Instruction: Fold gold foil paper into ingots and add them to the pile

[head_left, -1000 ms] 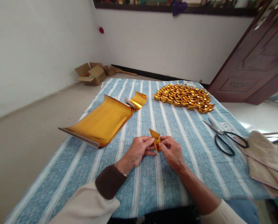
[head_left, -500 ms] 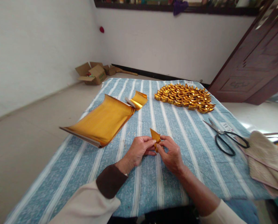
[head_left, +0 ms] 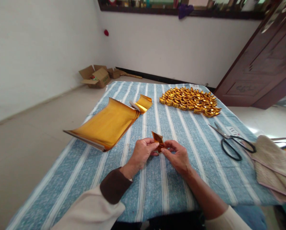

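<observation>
A small folded piece of gold foil paper (head_left: 158, 138) is held between both hands above the near middle of the table. My left hand (head_left: 143, 151) pinches its left side with thumb and fingers. On its right lower side, the thumb and fingers of my right hand (head_left: 177, 156) grip it. The piece shows a pointed top and a partly opened fold; its lower part is partly covered by fingers. Left of the hands lies a stack of gold foil sheets (head_left: 106, 123), with smaller curled gold sheets (head_left: 144, 103) at its far corner.
Folded gold paper ingots (head_left: 190, 101) stand in rows at the far right. Black-handled scissors (head_left: 231, 140) and a beige cloth (head_left: 272, 163) lie on the right. A striped blue cloth (head_left: 149, 191) covers the table. An open cardboard box (head_left: 97, 78) sits on the floor beyond.
The folded paper has turned and spread a little, now showing an inner fold. Both hands keep hold of it in nearly the same place. The view has shifted slightly.
</observation>
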Demonstrator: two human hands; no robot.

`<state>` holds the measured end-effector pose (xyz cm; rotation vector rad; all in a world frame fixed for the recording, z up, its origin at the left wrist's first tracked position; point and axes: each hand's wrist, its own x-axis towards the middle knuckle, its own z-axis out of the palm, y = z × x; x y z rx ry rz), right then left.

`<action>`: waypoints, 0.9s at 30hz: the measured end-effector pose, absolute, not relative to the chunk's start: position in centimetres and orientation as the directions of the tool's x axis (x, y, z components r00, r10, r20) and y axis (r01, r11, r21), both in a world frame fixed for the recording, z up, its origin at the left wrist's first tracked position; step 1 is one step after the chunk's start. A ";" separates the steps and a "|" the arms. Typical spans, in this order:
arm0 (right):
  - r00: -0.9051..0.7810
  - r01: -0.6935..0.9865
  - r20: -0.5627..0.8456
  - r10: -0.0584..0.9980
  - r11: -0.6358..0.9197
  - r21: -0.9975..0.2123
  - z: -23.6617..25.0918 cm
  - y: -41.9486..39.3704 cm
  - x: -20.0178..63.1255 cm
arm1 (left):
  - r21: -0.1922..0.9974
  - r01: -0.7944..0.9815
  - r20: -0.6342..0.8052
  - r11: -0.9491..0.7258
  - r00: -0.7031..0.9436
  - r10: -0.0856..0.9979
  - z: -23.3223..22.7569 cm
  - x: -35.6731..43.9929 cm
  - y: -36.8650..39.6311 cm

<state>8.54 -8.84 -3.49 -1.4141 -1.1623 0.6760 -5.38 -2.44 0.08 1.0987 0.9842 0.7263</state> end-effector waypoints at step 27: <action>-0.237 0.789 0.444 0.864 0.438 -0.431 -4.1 -9.3 13.5 | 0.483 0.298 0.351 -0.823 0.796 0.494 -2.5 -5.3 -2.2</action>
